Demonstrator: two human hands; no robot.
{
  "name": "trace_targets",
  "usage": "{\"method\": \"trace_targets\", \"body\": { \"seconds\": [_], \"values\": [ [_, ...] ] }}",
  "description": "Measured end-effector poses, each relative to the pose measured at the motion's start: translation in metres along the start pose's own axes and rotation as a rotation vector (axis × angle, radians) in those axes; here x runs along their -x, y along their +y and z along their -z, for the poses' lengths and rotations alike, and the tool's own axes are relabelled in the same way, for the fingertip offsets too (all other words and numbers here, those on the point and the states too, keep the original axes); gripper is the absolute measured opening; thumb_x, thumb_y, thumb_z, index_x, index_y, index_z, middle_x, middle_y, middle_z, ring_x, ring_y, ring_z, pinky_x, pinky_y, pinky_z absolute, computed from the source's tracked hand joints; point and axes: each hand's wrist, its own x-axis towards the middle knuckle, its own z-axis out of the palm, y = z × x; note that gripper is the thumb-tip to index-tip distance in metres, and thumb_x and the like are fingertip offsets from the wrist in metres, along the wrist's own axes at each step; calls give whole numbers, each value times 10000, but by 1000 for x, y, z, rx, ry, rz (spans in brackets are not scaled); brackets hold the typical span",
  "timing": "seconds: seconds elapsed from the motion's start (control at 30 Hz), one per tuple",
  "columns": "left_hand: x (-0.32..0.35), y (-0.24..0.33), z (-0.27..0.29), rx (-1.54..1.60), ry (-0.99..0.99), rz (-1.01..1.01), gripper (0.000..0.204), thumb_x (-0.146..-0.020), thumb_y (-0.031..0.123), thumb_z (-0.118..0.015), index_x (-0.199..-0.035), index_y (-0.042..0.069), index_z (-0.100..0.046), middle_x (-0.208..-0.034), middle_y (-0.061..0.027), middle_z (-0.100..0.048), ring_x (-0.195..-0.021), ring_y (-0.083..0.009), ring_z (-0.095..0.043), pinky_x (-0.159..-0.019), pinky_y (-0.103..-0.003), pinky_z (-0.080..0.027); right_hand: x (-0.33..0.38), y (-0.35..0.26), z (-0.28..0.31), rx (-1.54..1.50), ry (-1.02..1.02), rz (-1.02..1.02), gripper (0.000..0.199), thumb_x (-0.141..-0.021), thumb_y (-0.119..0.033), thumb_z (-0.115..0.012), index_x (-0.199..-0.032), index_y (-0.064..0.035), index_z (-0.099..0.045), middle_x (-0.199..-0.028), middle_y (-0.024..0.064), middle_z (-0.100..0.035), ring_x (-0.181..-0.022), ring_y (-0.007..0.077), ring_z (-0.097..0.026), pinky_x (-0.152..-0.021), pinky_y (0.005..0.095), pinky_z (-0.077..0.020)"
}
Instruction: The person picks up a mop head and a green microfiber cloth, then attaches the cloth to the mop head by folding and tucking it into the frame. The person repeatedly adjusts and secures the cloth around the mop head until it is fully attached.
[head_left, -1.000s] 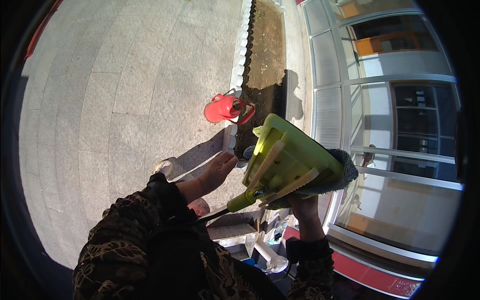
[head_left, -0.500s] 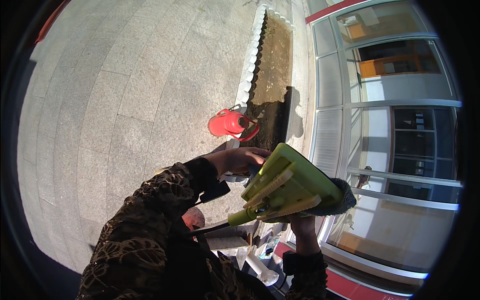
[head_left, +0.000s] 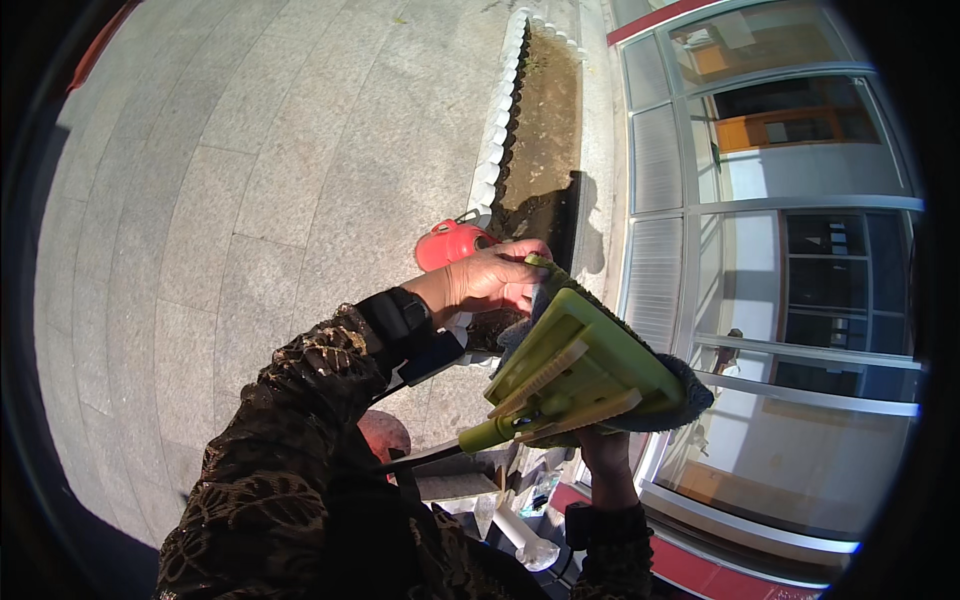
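A green triangular flat mop head (head_left: pixel 600 365) is raised in front of me with its ribbed top side facing up. A grey-blue fluffy mop pad (head_left: pixel 690 392) wraps its edges and stands away from the plate at the upper left corner. My left hand (head_left: pixel 492 280) pinches the pad's edge at that corner, fingers closed. From below, my right hand (head_left: pixel 607 460) holds the mop head, its fingers hidden behind the plate. The dark mop pole (head_left: pixel 425 460) runs from the green socket toward my body, beneath my left arm.
A red thermos flask (head_left: pixel 447 246) stands on the stone paving (head_left: pixel 260 200), partly behind my left hand. Beyond it stretches a soil bed (head_left: pixel 545 130) with a white scalloped border (head_left: pixel 492 150). Glazed windows (head_left: pixel 740 290) line the right side. A white tube-like object (head_left: pixel 525 545) lies low near my body.
My left hand has moved up and away from the plate, drawing the pad's corner outward with it. The mop head and my right hand have hardly moved.
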Motion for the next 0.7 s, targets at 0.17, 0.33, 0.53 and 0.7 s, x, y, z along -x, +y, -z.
{"method": "trace_targets", "body": {
  "seconds": [0.17, 0.33, 0.53, 0.7],
  "values": [
    [-4, 30, -34, -69, 209, -281, 73, -970, 115, -632, -998, 121, -564, -853, 59, -547, -724, -29, -490, -642, -215, -417, -2, -8, -5, 19, -19, 36, 560, -794, -11, -759, -1305, -33, -529, -1248, 113, -605, -1122, 240, -598, -971, 395, -498],
    [48, 15, -66, -87, 313, -445, 156, -985, 173, -623, -1096, 107, -536, -1025, 11, -569, -916, -65, -504, -776, -244, -404, -5, -24, -18, -94, -20, 66, 531, -804, 37, -714, -1298, -37, -536, -1233, 94, -610, -1124, 214, -597, -962, 371, -502],
    [74, -29, -96, -232, 230, -441, 653, -877, 83, -726, -1411, 91, -352, -1322, -60, -528, -1215, -172, -519, -1026, -349, -410, -14, -39, -33, -165, 61, 47, 472, -817, 64, -659, -1266, -27, -547, -1221, 85, -615, -1119, 184, -597, -950, 350, -500],
    [57, -40, -91, -625, 316, -499, 747, -825, 101, -772, -1421, 57, -324, -1301, -73, -509, -1204, -194, -515, -1048, -353, -400, -13, -41, -36, -88, 101, -104, 377, -825, 51, -656, -1195, -2, -605, -1112, 65, -677, -1026, 171, -650, -896, 330, -524]
  ]
}}
